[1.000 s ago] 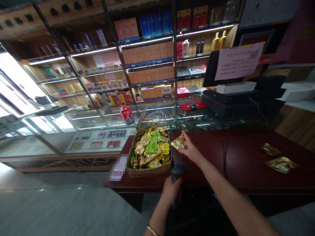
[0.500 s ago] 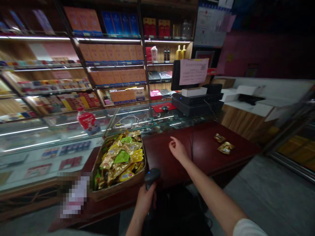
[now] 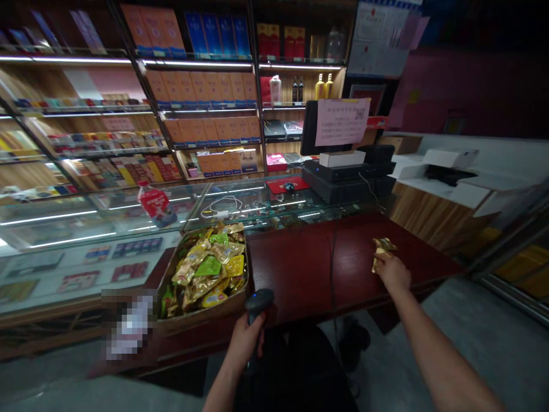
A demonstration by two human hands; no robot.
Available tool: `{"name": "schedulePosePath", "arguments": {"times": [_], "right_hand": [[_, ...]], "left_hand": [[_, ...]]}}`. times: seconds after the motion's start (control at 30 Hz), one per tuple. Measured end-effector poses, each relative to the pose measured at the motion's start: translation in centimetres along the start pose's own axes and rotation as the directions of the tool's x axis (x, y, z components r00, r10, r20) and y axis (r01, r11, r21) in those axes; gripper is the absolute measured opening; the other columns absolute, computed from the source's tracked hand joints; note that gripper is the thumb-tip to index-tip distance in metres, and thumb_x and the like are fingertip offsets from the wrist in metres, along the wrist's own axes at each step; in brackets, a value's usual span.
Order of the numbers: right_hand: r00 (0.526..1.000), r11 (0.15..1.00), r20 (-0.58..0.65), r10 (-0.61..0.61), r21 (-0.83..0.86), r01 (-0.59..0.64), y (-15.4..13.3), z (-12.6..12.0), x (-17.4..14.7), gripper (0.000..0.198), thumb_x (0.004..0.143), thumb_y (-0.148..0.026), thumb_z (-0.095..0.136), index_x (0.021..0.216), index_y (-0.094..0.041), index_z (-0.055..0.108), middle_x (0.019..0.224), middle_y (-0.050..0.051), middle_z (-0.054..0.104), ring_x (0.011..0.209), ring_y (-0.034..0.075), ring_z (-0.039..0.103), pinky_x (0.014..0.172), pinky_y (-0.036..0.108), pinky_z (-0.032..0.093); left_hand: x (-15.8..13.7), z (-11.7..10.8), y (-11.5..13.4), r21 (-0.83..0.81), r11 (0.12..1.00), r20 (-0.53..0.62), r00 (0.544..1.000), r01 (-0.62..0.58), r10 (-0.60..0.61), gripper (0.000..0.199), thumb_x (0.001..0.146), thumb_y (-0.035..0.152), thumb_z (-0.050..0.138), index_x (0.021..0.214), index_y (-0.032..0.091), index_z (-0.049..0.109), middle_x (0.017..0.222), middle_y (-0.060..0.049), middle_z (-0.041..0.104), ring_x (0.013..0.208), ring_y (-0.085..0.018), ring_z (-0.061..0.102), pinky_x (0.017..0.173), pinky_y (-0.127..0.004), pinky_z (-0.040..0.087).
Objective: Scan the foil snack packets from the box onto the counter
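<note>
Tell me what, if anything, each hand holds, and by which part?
The left hand holds a dark scanner by its handle. The right hand is at a gold packet; whether it grips that cannot be told.

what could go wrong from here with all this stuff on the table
The scanner in the left hand appears close to the box, which is heaped with packets; a bump might tip some out.

A cable crosses the table between the hands and hangs past the front edge, so a sweeping forearm could snag it.

The right hand is at one gold packet with another just beyond, so it might nudge that one.
</note>
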State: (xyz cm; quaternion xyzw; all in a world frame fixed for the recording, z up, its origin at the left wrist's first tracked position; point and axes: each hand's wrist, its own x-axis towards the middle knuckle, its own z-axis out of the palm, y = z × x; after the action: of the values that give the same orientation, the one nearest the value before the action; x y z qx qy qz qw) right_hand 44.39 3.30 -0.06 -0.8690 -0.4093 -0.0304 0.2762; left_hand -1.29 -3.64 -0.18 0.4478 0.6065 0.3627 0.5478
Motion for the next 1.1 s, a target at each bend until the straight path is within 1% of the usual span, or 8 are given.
{"name": "schedulePosePath", "arguments": {"times": [0.1, 0.2, 0.3, 0.4, 0.57, 0.73, 0.9, 1.1], "right_hand": [[0.98, 0.94, 0.072, -0.185, 0.303, 0.155, -3.7, 2.0, -3.9, 0.03, 0.099, -0.031, 0.066, 0.127, -0.02, 0.066, 0.138, 0.009, 0.065, 0.119, 0.026, 0.066, 0.1, 0.05, 0.054], [0.907, 0.762, 0.095, -0.411, 0.582, 0.284, -8.8, 4.6, -9.8, 0.045, 0.095, -0.02, 0.054, 0.14, -0.026, 0.062, 0.15, 0.006, 0.059, 0.136, 0.023, 0.056, 0.112, 0.04, 0.048], [0.843, 0.592, 0.081, -0.531, 0.747, 0.301, -13.3, 6.8, -15.2, 0.066, 0.086, -0.02, 0.058, 0.152, -0.026, 0.051, 0.155, 0.007, 0.053, 0.14, 0.022, 0.053, 0.114, 0.037, 0.047], [0.816, 0.482, 0.068, -0.574, 0.834, 0.27, -15.6, 7.9, -18.3, 0.063, 0.085, -0.02, 0.059, 0.147, -0.028, 0.057, 0.15, 0.007, 0.057, 0.138, 0.024, 0.055, 0.114, 0.04, 0.046], [0.811, 0.406, 0.07, -0.581, 0.888, 0.215, -15.8, 8.4, -18.9, 0.041, 0.087, -0.021, 0.058, 0.121, -0.032, 0.077, 0.125, 0.004, 0.074, 0.114, 0.023, 0.071, 0.1, 0.036, 0.057], [0.803, 0.412, 0.119, -0.584, 0.896, 0.166, -15.9, 8.0, -18.8, 0.047, 0.091, -0.024, 0.06, 0.136, -0.031, 0.068, 0.132, 0.004, 0.074, 0.116, 0.023, 0.071, 0.102, 0.036, 0.055], [0.782, 0.387, 0.176, -0.598, 0.918, 0.089, -15.9, 7.5, -18.6, 0.041, 0.094, -0.027, 0.057, 0.132, -0.03, 0.072, 0.133, 0.004, 0.074, 0.122, 0.025, 0.068, 0.107, 0.039, 0.051], [0.773, 0.336, 0.268, -0.575, 0.939, -0.075, -15.5, 8.1, -18.3, 0.061, 0.087, -0.028, 0.063, 0.147, -0.025, 0.057, 0.118, 0.005, 0.08, 0.099, 0.021, 0.077, 0.084, 0.034, 0.062]], "left_hand": [[-1.7, 0.4, 1.0, -0.006, 1.0, 0.021, 1.0, -0.018, 0.018, 0.053, 0.071, 0.072, 0.066, 0.075, 0.021, 0.051, 0.043, 0.006, 0.051, 0.029, -0.011, 0.044, 0.033, -0.02, 0.031], [-3.9, 0.9, 2.1, -0.014, 1.0, 0.081, 0.996, -0.028, 0.029, 0.054, 0.073, 0.071, 0.066, 0.078, 0.02, 0.052, 0.044, 0.006, 0.052, 0.03, -0.01, 0.044, 0.034, -0.02, 0.032], [-5.5, 1.1, 2.9, 0.01, 0.999, 0.104, 0.994, -0.043, 0.041, 0.052, 0.076, 0.069, 0.065, 0.083, 0.019, 0.054, 0.046, 0.006, 0.053, 0.032, -0.01, 0.045, 0.035, -0.02, 0.032], [-6.0, 0.7, 3.0, 0.054, 0.997, 0.073, 0.996, -0.061, 0.056, 0.052, 0.077, 0.068, 0.065, 0.086, 0.018, 0.054, 0.046, 0.006, 0.052, 0.033, -0.009, 0.045, 0.035, -0.019, 0.033], [-5.5, 0.1, 2.6, 0.09, 0.994, 0.033, 0.997, -0.067, 0.064, 0.054, 0.074, 0.07, 0.066, 0.081, 0.018, 0.053, 0.047, 0.006, 0.051, 0.033, -0.009, 0.044, 0.034, -0.02, 0.034], [-5.1, 1.2, 2.8, 0.061, 0.996, 0.054, 0.996, -0.069, 0.065, 0.052, 0.075, 0.068, 0.069, 0.083, 0.018, 0.055, 0.046, 0.006, 0.052, 0.033, -0.009, 0.045, 0.035, -0.019, 0.034], [-4.8, 1.7, 3.3, 0.034, 0.998, 0.052, 0.997, -0.057, 0.055, 0.05, 0.076, 0.065, 0.069, 0.086, 0.018, 0.055, 0.046, 0.007, 0.052, 0.032, -0.009, 0.044, 0.034, -0.019, 0.033], [-4.8, 1.3, 3.9, 0.019, 0.996, 0.051, 0.995, -0.083, 0.082, 0.048, 0.077, 0.063, 0.069, 0.078, 0.018, 0.055, 0.046, 0.005, 0.052, 0.033, -0.009, 0.045, 0.036, -0.019, 0.035]]}}
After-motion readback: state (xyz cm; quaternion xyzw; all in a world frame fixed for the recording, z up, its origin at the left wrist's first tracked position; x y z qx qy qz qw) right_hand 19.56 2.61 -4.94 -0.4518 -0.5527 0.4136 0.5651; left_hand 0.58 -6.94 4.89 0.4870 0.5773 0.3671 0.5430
